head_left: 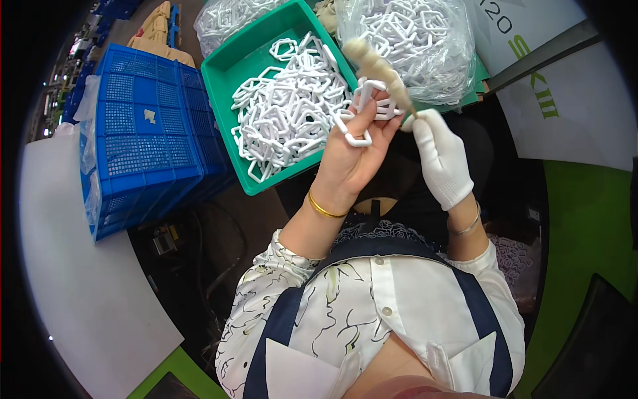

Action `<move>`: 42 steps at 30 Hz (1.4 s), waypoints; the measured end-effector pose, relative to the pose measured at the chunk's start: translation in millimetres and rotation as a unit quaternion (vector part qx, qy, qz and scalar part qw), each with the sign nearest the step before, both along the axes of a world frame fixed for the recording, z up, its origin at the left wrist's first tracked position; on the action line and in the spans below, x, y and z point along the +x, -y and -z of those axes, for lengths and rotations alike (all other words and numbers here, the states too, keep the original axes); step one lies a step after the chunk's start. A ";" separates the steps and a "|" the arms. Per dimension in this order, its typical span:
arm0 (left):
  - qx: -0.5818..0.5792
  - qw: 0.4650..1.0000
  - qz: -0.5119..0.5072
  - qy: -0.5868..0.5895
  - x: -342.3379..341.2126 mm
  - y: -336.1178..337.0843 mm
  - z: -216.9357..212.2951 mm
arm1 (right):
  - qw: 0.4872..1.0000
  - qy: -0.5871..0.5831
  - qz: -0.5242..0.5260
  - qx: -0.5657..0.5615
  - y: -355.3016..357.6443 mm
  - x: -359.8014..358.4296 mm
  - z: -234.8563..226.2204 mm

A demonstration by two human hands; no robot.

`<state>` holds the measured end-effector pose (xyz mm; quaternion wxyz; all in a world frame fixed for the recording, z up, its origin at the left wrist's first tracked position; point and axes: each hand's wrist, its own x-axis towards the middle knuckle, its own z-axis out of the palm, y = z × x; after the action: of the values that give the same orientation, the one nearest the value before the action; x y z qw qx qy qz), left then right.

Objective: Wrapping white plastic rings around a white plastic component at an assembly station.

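Left grip (355, 153), bare and half curled beside the right edge of the green tub (249, 53), cradles several white links (362, 142), perhaps palm-up to keep them exposed to the pale duster (376, 66). Right of the tub, I make out the gloved right grip (440, 158) pinched on the duster's end. Farther right, a panel (548, 30) carries dark and green lettering.

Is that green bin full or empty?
Partly full: white links are heaped in the green bin, with bare green showing at its far end.
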<state>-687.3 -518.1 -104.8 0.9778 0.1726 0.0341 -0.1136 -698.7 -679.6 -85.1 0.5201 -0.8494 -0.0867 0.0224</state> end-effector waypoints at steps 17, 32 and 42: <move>0.051 0.998 0.023 -0.007 -3.0 0.6 -10.2 | 0.987 0.056 0.118 0.093 -31.7 7.8 -6.1; 0.109 0.994 -0.019 -0.005 -0.6 -12.4 -21.9 | 0.999 -0.010 0.002 -0.048 10.3 -0.8 -2.3; 0.405 0.789 -0.273 0.373 76.0 -32.3 -110.3 | 0.975 0.067 0.205 0.042 70.1 15.3 10.0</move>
<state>-611.3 -485.7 5.6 0.7450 0.5654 -0.2449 0.2558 -683.4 -749.6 -95.1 0.5415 -0.8262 0.0539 -0.1457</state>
